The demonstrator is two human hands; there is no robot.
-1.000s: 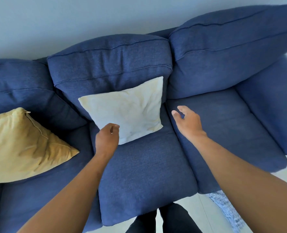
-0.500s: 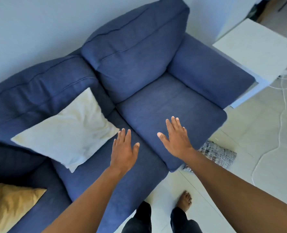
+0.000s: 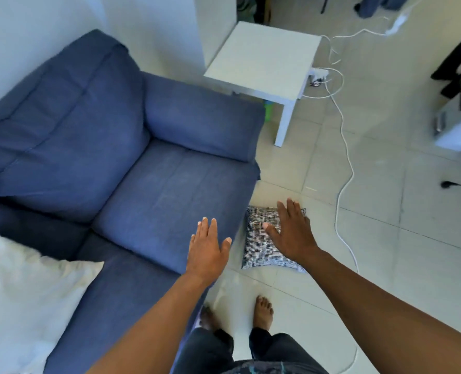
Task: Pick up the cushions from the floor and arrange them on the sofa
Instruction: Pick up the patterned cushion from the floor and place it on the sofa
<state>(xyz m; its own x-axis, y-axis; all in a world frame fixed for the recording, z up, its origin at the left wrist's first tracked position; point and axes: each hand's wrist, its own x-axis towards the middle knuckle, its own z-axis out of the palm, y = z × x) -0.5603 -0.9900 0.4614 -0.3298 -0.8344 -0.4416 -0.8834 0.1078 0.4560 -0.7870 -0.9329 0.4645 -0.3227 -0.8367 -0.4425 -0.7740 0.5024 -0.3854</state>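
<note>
A black-and-white patterned cushion [image 3: 259, 247] lies flat on the tiled floor just off the sofa's front right corner. My right hand [image 3: 291, 233] hovers over it with fingers spread, palm down, holding nothing. My left hand [image 3: 207, 249] is open too, above the front edge of the blue sofa [image 3: 170, 190]. A white cushion [image 3: 27, 298] rests on the sofa seat at the lower left. My bare feet stand on the tiles below the patterned cushion.
A white side table [image 3: 264, 60] stands beside the sofa's armrest. A white cable [image 3: 345, 163] snakes across the floor to the right of the cushion. A pale box [image 3: 456, 128] and dark items sit at the far right edge.
My view has swung right, away from the white and yellow cushions. Both hands moved off the sofa seat toward the floor, and the patterned cushion came fully into sight under my right hand.
</note>
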